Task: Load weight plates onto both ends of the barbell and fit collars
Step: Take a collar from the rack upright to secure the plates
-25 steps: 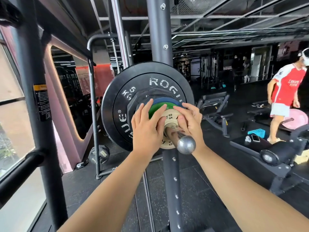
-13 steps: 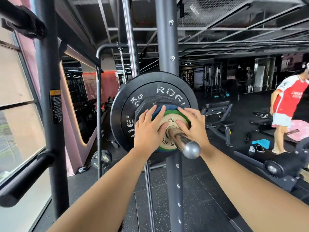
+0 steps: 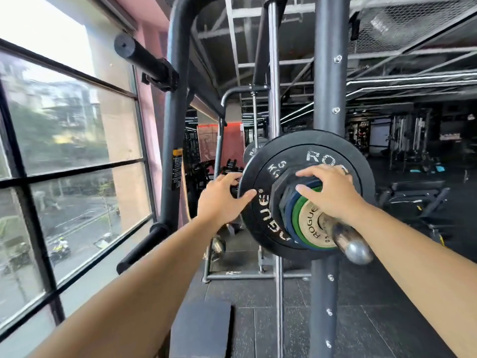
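Observation:
The barbell's steel sleeve end (image 3: 353,245) points toward me from the rack. On it sit a large black 5 kg plate (image 3: 260,218), a black hexagonal plate (image 3: 280,196), then a blue (image 3: 289,218), a green (image 3: 296,215) and a small tan plate (image 3: 311,220). My right hand (image 3: 330,192) lies over the top of the small plates with fingers spread across them. The fingers of my left hand (image 3: 222,200) reach around the big plate's left rim, thumb on its face. No collar shows on the sleeve.
A grey rack upright (image 3: 327,99) stands behind the plates, with a thinner chrome guide rod (image 3: 273,73) beside it. Large windows (image 3: 64,151) fill the left. A black padded peg (image 3: 144,60) juts out up high. Benches and machines stand at the right on the dark rubber floor.
My left hand left the small plates and moved out to the big plate's left rim. My right hand slid up over the small plates. My view swung left toward the window.

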